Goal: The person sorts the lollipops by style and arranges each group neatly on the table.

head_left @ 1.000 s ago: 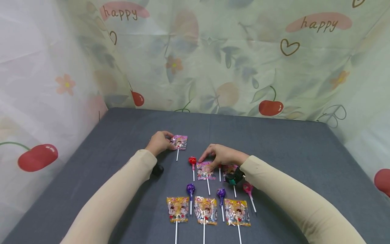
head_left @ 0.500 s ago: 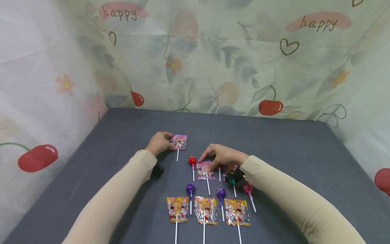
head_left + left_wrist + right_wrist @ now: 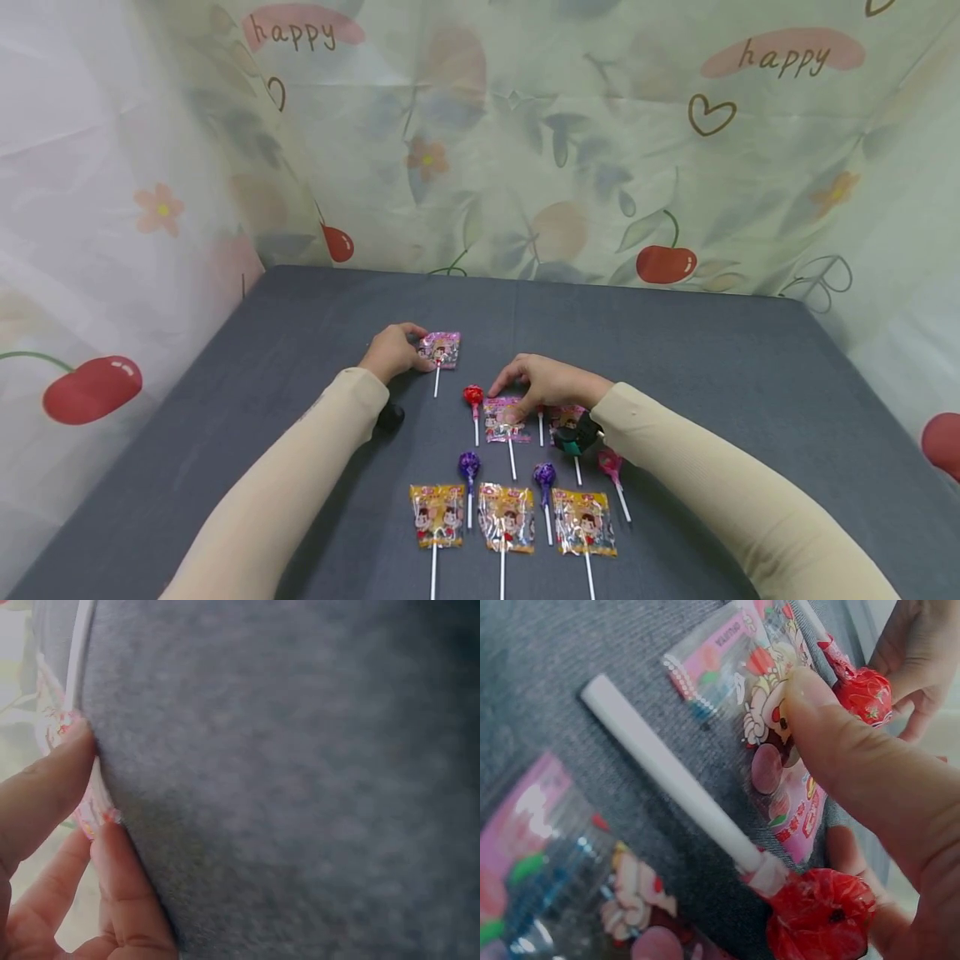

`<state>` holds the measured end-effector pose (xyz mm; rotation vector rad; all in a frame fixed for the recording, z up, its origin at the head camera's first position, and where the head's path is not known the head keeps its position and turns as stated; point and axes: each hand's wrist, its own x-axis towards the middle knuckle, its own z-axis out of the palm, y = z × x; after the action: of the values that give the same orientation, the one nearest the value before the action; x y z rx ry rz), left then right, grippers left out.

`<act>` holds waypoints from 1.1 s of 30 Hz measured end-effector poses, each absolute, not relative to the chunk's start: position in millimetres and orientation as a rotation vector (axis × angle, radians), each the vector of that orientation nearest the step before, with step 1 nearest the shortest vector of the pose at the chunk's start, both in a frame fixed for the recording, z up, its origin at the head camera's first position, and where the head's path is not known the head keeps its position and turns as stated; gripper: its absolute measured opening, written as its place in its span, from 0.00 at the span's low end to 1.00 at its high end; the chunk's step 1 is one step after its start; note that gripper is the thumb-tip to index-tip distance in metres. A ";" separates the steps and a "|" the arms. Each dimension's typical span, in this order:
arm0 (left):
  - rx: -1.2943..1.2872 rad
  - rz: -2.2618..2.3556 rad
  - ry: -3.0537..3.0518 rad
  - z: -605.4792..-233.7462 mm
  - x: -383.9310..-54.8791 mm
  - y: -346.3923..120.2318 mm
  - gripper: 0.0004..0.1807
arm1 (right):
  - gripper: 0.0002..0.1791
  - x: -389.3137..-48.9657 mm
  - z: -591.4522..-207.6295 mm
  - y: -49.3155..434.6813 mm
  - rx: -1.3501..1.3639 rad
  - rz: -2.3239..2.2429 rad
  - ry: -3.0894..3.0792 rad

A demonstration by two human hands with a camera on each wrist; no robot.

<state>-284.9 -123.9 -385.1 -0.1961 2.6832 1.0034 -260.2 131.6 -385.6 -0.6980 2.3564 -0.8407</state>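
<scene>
At the far left of the laid-out candy, my left hand (image 3: 392,352) pinches the left edge of a flat lollipop in a pink wrapper (image 3: 446,350), its white stick pointing toward me. In the left wrist view, thumb and fingers (image 3: 124,892) meet at the wrapper's edge. My right hand (image 3: 553,382) holds a second pink-wrapped lollipop (image 3: 497,427), thumb on its printed front and index finger at its top corner. A round red lollipop (image 3: 473,394) lies just left of it. Another red lollipop (image 3: 821,915) lies under the right hand, its head hidden in the head view.
A third pink-wrapped lollipop (image 3: 561,415) lies partly under the right wrist's camera. Nearer me are two purple lollipops (image 3: 469,464), a pinkish-red one (image 3: 610,461) and a row of three yellow-wrapped lollipops (image 3: 507,510). A dark grey cloth (image 3: 675,342) covers the table; printed curtains surround it.
</scene>
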 end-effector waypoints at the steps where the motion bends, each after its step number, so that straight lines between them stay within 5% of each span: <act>1: -0.196 0.995 2.683 -384.9 -285.0 -123.9 0.34 | 0.17 -259.8 -385.0 130.8 -0.690 -0.839 2.354; 33: -0.206 1.023 2.656 -384.3 -283.8 -124.0 0.34 | 0.20 -258.2 -364.4 138.7 -0.730 -1.016 2.466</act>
<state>-283.8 -124.0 -384.3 -0.2058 2.6563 1.0228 -258.2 138.7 -364.4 -0.7296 2.4664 -1.0164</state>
